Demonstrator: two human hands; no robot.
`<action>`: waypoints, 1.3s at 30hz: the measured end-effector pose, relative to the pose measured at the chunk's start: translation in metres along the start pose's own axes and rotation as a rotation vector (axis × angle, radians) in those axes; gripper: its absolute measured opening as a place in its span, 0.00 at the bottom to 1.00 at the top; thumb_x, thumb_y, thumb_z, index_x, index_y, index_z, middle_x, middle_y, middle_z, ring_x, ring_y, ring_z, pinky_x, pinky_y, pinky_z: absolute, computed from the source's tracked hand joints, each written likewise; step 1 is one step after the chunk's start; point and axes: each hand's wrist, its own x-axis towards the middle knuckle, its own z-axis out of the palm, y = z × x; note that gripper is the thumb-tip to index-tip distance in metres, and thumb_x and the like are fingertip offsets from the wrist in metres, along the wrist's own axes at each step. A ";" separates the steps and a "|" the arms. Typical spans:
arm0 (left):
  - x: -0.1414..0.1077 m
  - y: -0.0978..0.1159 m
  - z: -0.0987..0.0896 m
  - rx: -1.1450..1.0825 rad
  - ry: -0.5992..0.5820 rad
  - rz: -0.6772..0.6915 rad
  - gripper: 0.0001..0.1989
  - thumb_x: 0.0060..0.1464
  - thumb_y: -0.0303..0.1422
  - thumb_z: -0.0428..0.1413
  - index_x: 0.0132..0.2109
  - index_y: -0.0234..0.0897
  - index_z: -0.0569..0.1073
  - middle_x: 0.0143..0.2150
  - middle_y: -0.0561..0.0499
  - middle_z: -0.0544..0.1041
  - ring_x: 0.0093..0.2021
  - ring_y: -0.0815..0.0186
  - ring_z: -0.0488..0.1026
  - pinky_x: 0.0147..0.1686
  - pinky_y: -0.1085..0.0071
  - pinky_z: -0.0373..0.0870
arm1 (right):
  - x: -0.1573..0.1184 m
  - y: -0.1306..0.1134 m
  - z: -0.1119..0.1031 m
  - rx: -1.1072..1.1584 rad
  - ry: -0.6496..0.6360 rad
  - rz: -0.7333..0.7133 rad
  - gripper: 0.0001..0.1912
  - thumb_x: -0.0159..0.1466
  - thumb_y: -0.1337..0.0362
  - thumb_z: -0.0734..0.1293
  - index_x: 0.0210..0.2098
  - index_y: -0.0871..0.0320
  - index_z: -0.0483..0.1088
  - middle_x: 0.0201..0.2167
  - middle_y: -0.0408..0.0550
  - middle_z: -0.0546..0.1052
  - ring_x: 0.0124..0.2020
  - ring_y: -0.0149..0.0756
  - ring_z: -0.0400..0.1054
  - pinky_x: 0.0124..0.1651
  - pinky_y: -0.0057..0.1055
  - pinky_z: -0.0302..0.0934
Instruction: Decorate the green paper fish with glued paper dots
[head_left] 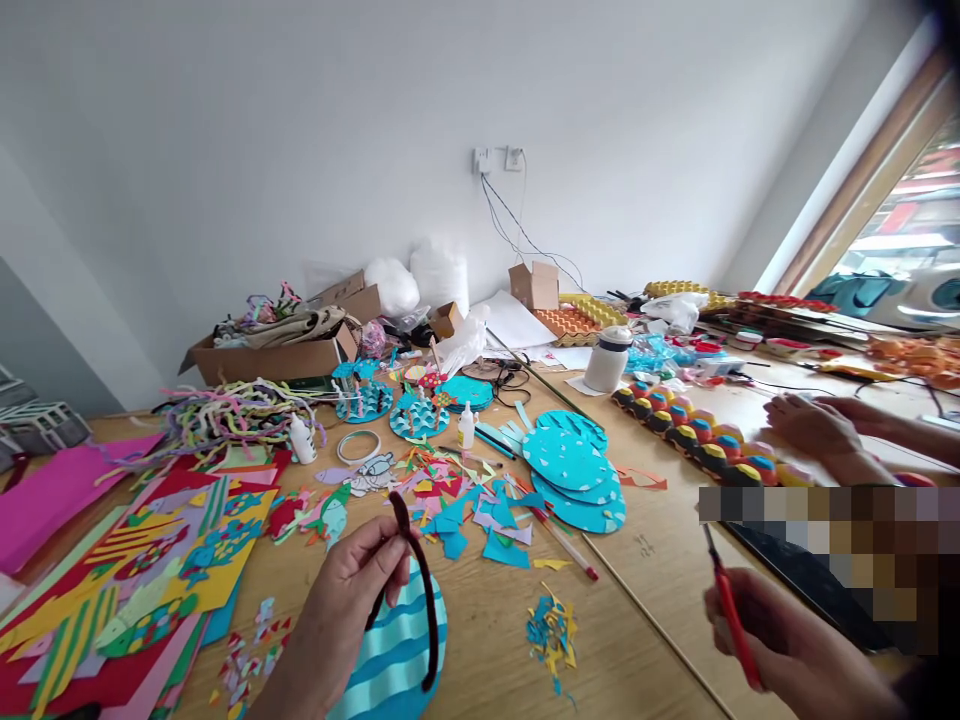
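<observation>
Pinched between the thumb and fingers of my left hand (360,590) is a dark brown fuzzy stem (429,600), bent over so both ends hang down. Beneath it on the table lies a blue disc with wavy light stripes (401,650), partly covered by my left hand. At the right, my right hand (772,625) holds red-handled scissors (731,610), their blades pointing up and away from the stem. Small blue and yellow paper scraps (551,625) lie between my hands.
Paper sheets and paper fish (150,560) cover the left side. Blue discs (574,470), glue bottles (466,427) and a thin stick (652,620) lie ahead. Another person's hands (817,430) are beside a painted egg tray (697,435) at the right. A pile of fuzzy stems (232,415) sits back left.
</observation>
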 end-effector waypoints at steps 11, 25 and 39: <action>-0.010 0.004 0.017 -0.268 -0.104 0.002 0.09 0.42 0.40 0.60 0.29 0.39 0.77 0.42 0.49 0.76 0.41 0.58 0.71 0.40 0.63 0.67 | -0.028 -0.160 0.123 1.202 -0.637 0.033 0.17 0.46 0.58 0.73 0.30 0.59 0.67 0.16 0.36 0.66 0.14 0.21 0.54 0.16 0.19 0.42; -0.007 -0.002 -0.008 -0.256 -0.161 -0.010 0.12 0.45 0.37 0.58 0.38 0.37 0.75 0.32 0.48 0.76 0.28 0.63 0.72 0.28 0.69 0.69 | -0.036 -0.179 0.160 1.191 -0.763 0.128 0.21 0.41 0.61 0.75 0.29 0.61 0.64 0.14 0.34 0.65 0.11 0.17 0.52 0.13 0.17 0.41; -0.005 -0.001 -0.009 -0.296 -0.105 0.000 0.08 0.43 0.34 0.61 0.25 0.34 0.72 0.24 0.55 0.69 0.20 0.75 0.61 0.19 0.79 0.60 | -0.033 -0.169 0.177 1.266 -0.903 0.154 0.22 0.45 0.55 0.73 0.32 0.61 0.62 0.18 0.40 0.69 0.11 0.19 0.53 0.10 0.17 0.37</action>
